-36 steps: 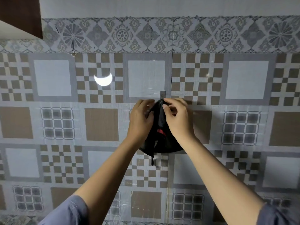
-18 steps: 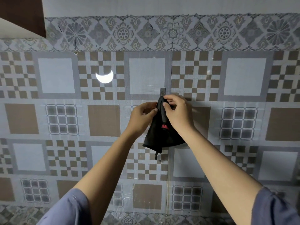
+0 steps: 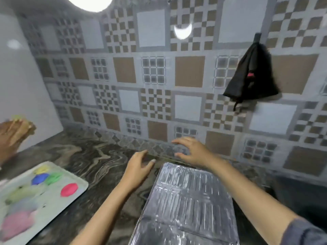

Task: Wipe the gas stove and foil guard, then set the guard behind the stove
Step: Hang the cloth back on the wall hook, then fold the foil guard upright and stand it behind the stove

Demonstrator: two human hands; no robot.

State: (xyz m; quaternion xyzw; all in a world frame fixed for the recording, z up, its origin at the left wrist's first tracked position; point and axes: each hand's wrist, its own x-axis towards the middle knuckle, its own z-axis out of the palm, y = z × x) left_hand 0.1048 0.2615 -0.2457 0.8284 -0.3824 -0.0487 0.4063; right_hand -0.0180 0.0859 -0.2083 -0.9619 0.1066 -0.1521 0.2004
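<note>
I see my left hand (image 3: 139, 166) and right hand (image 3: 192, 151) hovering over a dark, swirl-veined stone tabletop (image 3: 92, 156), fingers spread apart and holding nothing. The ribbed, shiny foil guard (image 3: 187, 206) lies flat just beneath them, its far edge near the patterned tile wall (image 3: 155, 89), with bare counter open to its left. A black cloth (image 3: 251, 75) hangs in a cone from a wall hook (image 3: 257, 37), upper right. A pale tray (image 3: 10, 206) with blurred coloured shapes sits at the left edge.
</note>
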